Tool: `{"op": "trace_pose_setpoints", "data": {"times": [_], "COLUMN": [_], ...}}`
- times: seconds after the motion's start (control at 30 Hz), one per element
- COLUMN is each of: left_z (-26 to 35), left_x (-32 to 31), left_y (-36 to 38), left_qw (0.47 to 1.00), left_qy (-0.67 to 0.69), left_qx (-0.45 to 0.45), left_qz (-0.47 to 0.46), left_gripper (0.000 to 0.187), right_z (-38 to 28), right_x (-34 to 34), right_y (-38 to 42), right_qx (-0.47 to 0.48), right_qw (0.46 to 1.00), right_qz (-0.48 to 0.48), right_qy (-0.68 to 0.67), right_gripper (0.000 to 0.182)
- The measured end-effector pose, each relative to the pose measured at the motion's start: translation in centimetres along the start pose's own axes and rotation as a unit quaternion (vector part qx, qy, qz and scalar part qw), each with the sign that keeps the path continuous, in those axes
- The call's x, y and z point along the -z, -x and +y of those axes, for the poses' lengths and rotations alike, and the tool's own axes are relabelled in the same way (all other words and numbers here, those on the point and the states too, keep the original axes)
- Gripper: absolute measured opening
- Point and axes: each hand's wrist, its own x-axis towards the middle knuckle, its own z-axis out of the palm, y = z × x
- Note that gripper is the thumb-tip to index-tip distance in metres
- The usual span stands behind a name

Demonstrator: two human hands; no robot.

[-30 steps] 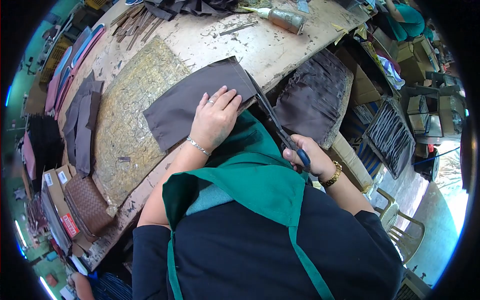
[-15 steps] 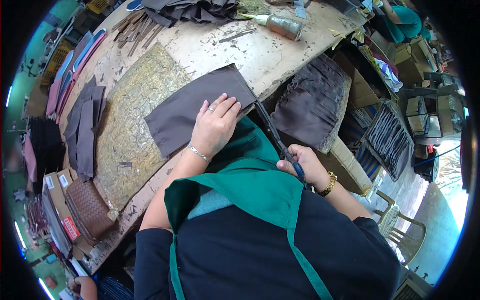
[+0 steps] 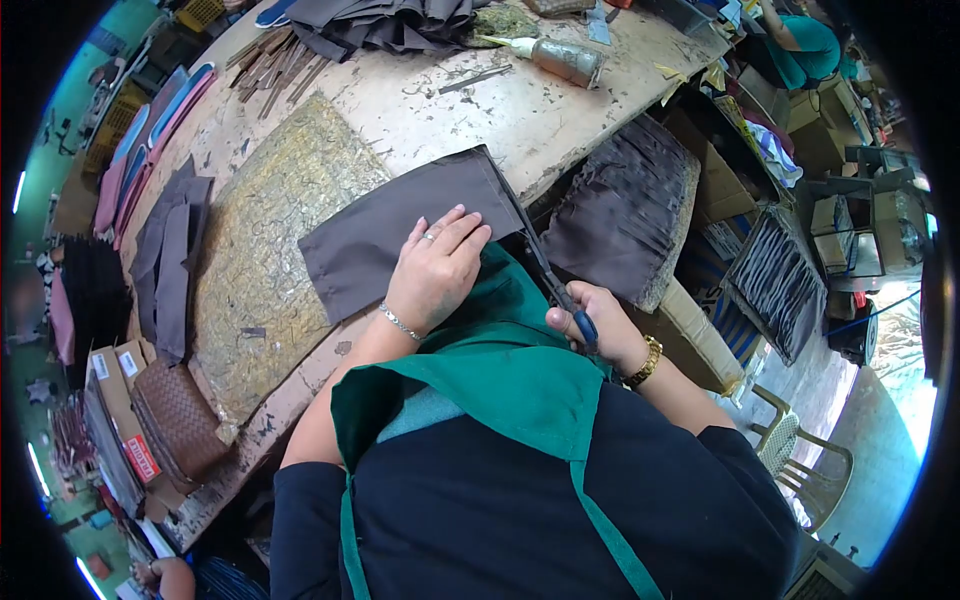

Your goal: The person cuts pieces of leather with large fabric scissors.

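Note:
A dark brown piece of fabric [image 3: 365, 235] lies at the table's near edge, its right end jutting toward my body. My left hand [image 3: 440, 270] rests flat on top, fingers stretched out and pressing it down. Long black scissors [image 3: 545, 268] are held in my right hand [image 3: 608, 328], thumb and fingers around the handles. Their blades run along the fabric's right edge; whether they are closed is hard to see. Below both hands hangs my green apron [image 3: 500, 385].
A glue-crusted board [image 3: 270, 250] and brown fabric strips [image 3: 172, 265] lie to the left. Farther back are a fabric pile [image 3: 375, 25] and a glue bottle [image 3: 565, 62]. Fabric-covered boards [image 3: 625, 215] and cartons stand at right. A co-worker [image 3: 808, 45] is at top right.
The fabric has shifted slightly right and toward me, with my left hand moving along on it. My right hand and the scissors have come a little to the left.

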Motion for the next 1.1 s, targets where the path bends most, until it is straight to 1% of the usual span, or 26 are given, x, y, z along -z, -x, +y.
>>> {"op": "trace_pose_setpoints", "data": {"times": [0.13, 0.27, 0.33, 0.37, 0.43, 0.53, 0.67, 0.77, 0.87, 0.93, 0.97, 1.03, 1.1], "left_z": [0.1, 0.0, 0.1, 0.2, 0.4, 0.9, 0.9, 1.0, 1.0, 0.9, 0.9, 0.8, 0.8], "left_x": [0.2, 0.3, 0.4, 0.5, 0.7, 1.1, 1.4, 1.5, 1.6, 1.7, 1.7, 1.6, 1.6], "left_y": [-0.2, -0.2, -0.2, -0.1, -0.1, 0.2, 0.3, 0.3, 0.3, 0.4, 0.3, 0.4, 0.6], "left_qw": [1.000, 1.000, 1.000, 1.000, 1.000, 0.999, 0.999, 0.999, 0.999, 0.999, 0.999, 0.999, 0.999], "left_qy": [0.006, 0.009, 0.012, 0.016, 0.020, 0.029, 0.040, 0.042, 0.042, 0.045, 0.048, 0.049, 0.051], "left_qx": [0.002, 0.003, 0.003, 0.003, -0.002, -0.010, -0.006, -0.007, -0.006, -0.004, -0.003, -0.002, 0.000], "left_qz": [0.008, 0.013, 0.009, 0.005, 0.000, -0.012, -0.027, -0.024, -0.014, -0.011, -0.007, -0.006, -0.005], "left_gripper": [0.024, 0.023, 0.023, 0.023, 0.023, 0.023, 0.023, 0.023, 0.023, 0.023, 0.022, 0.022, 0.023], "right_z": [0.2, -0.1, 0.8, 0.7, 0.3, 0.0, 0.0, 0.0, -0.1, 0.1, 0.6, 1.9, 2.0], "right_x": [-0.3, -0.3, -0.1, -0.1, -0.1, -0.1, 0.2, 0.1, 0.0, -0.1, -0.1, -0.2, -0.1], "right_y": [0.3, 0.5, 0.2, 0.2, -0.1, -0.9, -1.9, -2.0, -1.8, -1.7, -1.8, -2.3, -2.0], "right_qx": [0.012, 0.011, 0.047, 0.047, 0.010, 0.006, 0.016, 0.026, 0.020, 0.017, 0.017, 0.071, 0.074], "right_qw": [0.999, 0.999, 0.998, 0.998, 1.000, 1.000, 1.000, 1.000, 0.999, 0.998, 0.998, 0.991, 0.991], "right_qz": [0.020, 0.019, 0.019, 0.019, -0.005, -0.009, -0.008, 0.002, 0.009, 0.019, 0.020, 0.043, 0.045], "right_qy": [0.026, 0.033, 0.047, 0.048, 0.010, -0.015, 0.008, 0.001, 0.027, 0.060, 0.061, 0.101, 0.105], "right_gripper": [0.048, 0.047, 0.048, 0.048, 0.049, 0.051, 0.053, 0.054, 0.056, 0.048, 0.048, 0.042, 0.042]}}
